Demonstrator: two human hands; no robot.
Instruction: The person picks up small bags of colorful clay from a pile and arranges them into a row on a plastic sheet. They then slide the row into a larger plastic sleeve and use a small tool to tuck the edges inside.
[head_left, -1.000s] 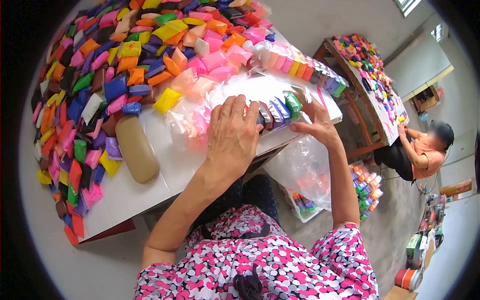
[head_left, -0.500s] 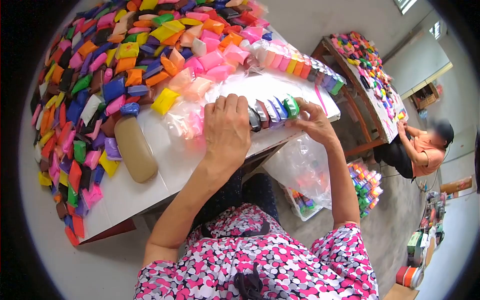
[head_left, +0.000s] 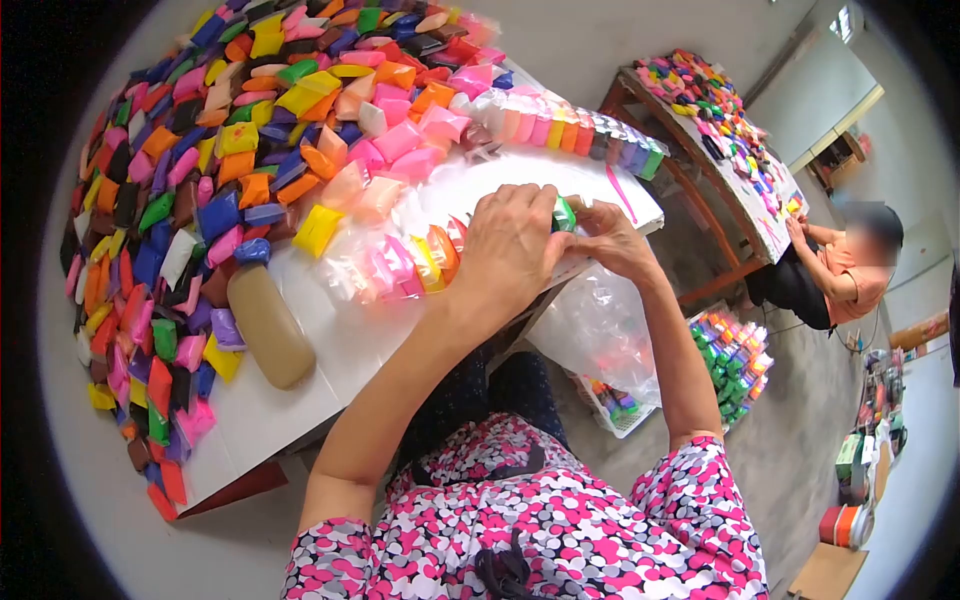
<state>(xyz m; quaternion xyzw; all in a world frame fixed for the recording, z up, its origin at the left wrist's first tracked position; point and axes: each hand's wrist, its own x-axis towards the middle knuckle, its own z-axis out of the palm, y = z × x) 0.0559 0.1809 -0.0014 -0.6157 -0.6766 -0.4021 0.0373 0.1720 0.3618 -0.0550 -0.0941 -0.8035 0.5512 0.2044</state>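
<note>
A row of small coloured packets in a clear plastic bag (head_left: pixel 415 262) lies on the white table (head_left: pixel 290 385). My left hand (head_left: pixel 512 245) presses over the right part of that row, fingers closed on it. At the row's end sits a green packet (head_left: pixel 564 214), which my right hand (head_left: pixel 612 237) grips. Pink, yellow and orange packets show to the left of my left hand.
A big heap of loose coloured packets (head_left: pixel 200 150) covers the table's left and far side. A tan oval block (head_left: pixel 266 325) lies near me. A finished bagged row (head_left: pixel 570 132) lies at the far edge. A clear bag (head_left: pixel 600 335) hangs below the table. Another person (head_left: pixel 850 275) sits at a second table.
My left hand has slid right along the row toward my right hand, uncovering pink, yellow and orange packets. The grey and purple packets are now hidden under it.
</note>
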